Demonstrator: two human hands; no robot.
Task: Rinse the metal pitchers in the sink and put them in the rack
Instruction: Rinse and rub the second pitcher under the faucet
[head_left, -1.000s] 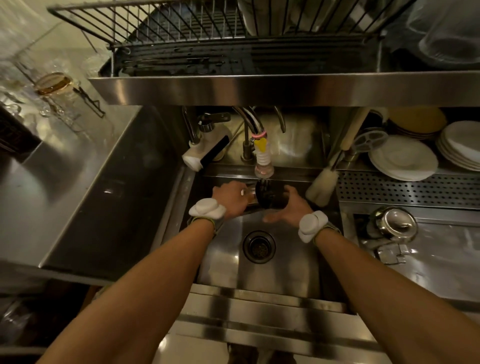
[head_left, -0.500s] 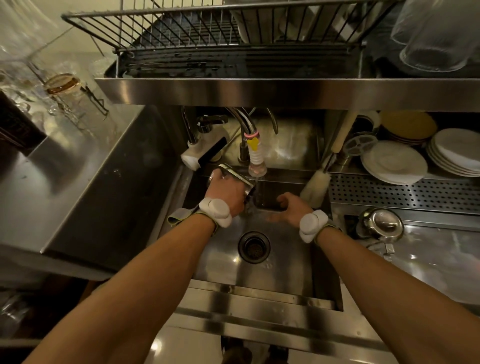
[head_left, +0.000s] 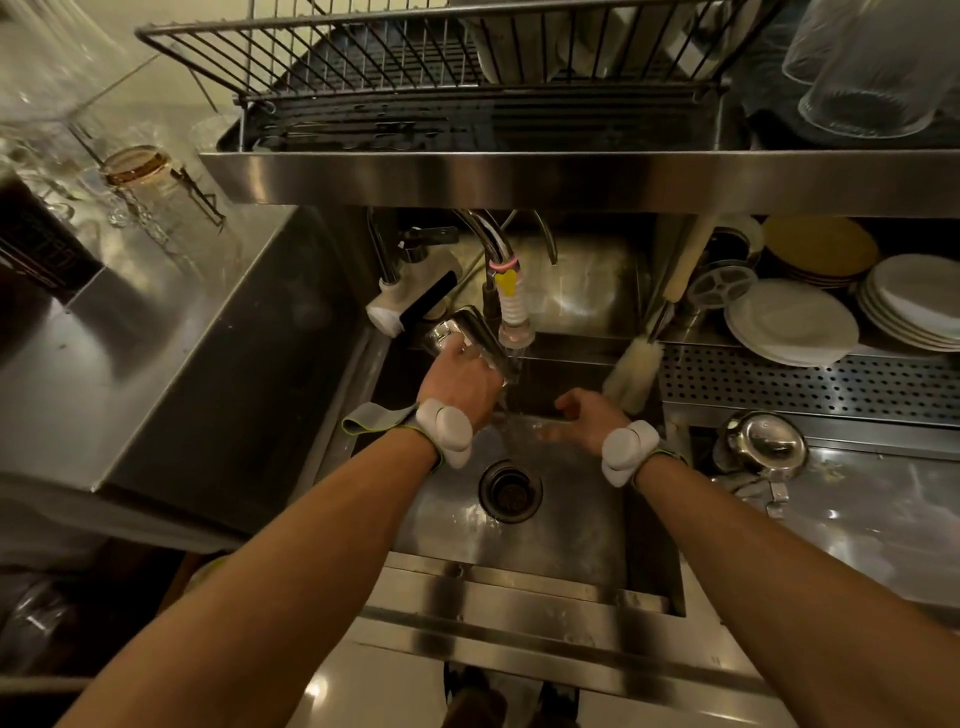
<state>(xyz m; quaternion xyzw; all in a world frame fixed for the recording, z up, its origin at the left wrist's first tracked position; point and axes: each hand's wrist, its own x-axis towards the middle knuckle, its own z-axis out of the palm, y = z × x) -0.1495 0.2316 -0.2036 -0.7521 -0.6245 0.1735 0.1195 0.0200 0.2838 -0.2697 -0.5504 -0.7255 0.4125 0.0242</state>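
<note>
Metal pitcher (head_left: 470, 335) is in the left hand (head_left: 460, 383), fingers wrapped round its body. It's tipped on its side right beside the faucet nozzle (head_left: 515, 332), over the back-left of the sink (head_left: 571, 540). Water is running from the nozzle. Right hand (head_left: 589, 418) sits lower, under the stream, fingers loosely curled, nothing in it that I can see. My read on the step: rinse/drain phase, pitcher not racked yet. Next move likely needs a shake-out over the drain (head_left: 510, 491), then a lift past the steel shelf edge (head_left: 571, 176) to the wire rack (head_left: 415, 67) overhead. Clearance at the nozzle and shelf edge is the thing to watch, and wet steel may slip. A second shiny metal vessel (head_left: 763, 447) sits on the counter right of the sink, probably next in queue; can't confirm it's a pitcher. Text: none readable. The dark box (head_left: 36, 249) far left has markings, too blurred. No brand visible on pitcher or faucet.
</note>
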